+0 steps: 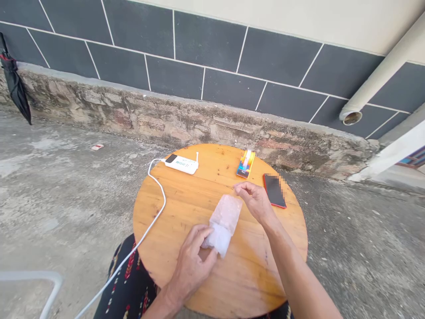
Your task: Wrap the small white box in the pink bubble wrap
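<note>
A pale pinkish-white packet of what looks like bubble wrap (227,212) lies on the round wooden table (175,199). My left hand (194,257) grips its near left end between thumb and fingers, where the wrap looks whiter and folded. Just beyond the packet's far right corner, my right hand (254,199) is raised with thumb and forefinger pinched together. Whatever sits in that pinch, if anything, is too small to make out. Farther back stands a yellow and blue tape dispenser (246,164) with a roll of clear tape.
A phone with a red edge (275,190) lies at the table's right. A white device with a black end (181,164) sits back left, its white cable (162,195) running off the left edge. Behind is a low stone ledge (186,122). A black umbrella (16,84) leans far left.
</note>
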The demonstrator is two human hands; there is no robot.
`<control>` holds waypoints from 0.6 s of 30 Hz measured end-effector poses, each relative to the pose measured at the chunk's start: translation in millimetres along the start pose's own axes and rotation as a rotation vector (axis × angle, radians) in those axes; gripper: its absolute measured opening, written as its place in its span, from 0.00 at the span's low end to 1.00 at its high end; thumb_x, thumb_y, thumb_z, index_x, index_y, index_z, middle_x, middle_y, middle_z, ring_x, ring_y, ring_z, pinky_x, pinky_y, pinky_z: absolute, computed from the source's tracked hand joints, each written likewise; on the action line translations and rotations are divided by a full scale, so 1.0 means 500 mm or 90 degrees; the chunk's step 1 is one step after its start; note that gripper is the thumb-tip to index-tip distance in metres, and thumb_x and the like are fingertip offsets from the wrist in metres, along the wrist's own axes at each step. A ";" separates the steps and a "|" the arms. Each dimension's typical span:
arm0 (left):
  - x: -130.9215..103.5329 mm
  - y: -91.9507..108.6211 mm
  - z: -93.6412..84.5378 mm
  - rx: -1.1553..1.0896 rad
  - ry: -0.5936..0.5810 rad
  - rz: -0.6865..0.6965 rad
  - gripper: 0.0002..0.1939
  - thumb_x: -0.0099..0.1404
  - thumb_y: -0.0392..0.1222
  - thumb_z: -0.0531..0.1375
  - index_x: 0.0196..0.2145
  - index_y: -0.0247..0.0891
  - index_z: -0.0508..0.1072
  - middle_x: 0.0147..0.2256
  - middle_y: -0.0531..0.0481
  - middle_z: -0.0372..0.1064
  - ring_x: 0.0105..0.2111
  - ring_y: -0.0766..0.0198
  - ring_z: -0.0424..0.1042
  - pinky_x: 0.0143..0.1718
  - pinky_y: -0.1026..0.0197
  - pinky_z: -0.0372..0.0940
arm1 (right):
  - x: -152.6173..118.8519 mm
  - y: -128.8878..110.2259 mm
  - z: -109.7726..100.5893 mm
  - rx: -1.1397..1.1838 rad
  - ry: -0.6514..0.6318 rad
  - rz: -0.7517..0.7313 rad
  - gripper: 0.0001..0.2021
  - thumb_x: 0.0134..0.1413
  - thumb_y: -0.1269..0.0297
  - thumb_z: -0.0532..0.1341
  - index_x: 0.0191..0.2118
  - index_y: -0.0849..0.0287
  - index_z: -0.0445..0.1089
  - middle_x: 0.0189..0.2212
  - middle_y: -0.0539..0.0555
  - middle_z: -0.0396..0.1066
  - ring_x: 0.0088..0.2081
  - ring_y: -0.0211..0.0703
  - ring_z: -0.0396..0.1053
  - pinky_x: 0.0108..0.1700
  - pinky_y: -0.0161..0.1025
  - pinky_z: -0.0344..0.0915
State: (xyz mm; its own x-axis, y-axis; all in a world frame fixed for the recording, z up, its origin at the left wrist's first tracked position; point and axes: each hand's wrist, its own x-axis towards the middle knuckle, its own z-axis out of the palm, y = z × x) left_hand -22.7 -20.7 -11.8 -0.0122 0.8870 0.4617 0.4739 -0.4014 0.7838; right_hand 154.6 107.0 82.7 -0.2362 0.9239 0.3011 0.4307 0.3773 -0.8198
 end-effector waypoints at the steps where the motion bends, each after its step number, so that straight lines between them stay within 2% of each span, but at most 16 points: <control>1: 0.000 -0.001 0.001 -0.001 0.002 0.006 0.19 0.56 0.29 0.55 0.46 0.39 0.67 0.44 0.45 0.65 0.44 0.60 0.68 0.42 0.59 0.68 | 0.009 0.003 -0.003 -0.007 -0.004 0.001 0.11 0.54 0.58 0.57 0.28 0.59 0.69 0.35 0.53 0.74 0.38 0.44 0.70 0.40 0.37 0.63; 12: -0.004 -0.008 0.007 0.042 -0.009 0.052 0.17 0.59 0.30 0.56 0.47 0.41 0.68 0.43 0.45 0.64 0.44 0.60 0.68 0.44 0.58 0.68 | 0.119 0.073 -0.010 -0.160 -0.022 0.056 0.08 0.47 0.63 0.57 0.22 0.58 0.68 0.25 0.50 0.70 0.31 0.42 0.67 0.36 0.36 0.60; 18: 0.002 0.001 0.003 0.057 -0.024 0.047 0.15 0.60 0.31 0.55 0.45 0.40 0.68 0.42 0.44 0.65 0.43 0.59 0.69 0.44 0.57 0.68 | 0.142 0.081 0.007 -0.237 -0.007 0.077 0.09 0.48 0.65 0.57 0.20 0.58 0.68 0.21 0.50 0.68 0.28 0.43 0.66 0.33 0.36 0.59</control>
State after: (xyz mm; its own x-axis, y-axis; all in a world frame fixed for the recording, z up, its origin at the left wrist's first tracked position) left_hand -21.1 -19.5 -11.7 0.0573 0.8643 0.4998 0.5487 -0.4455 0.7074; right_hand 152.5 187.5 69.0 -0.1735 0.9629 0.2066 0.7419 0.2658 -0.6156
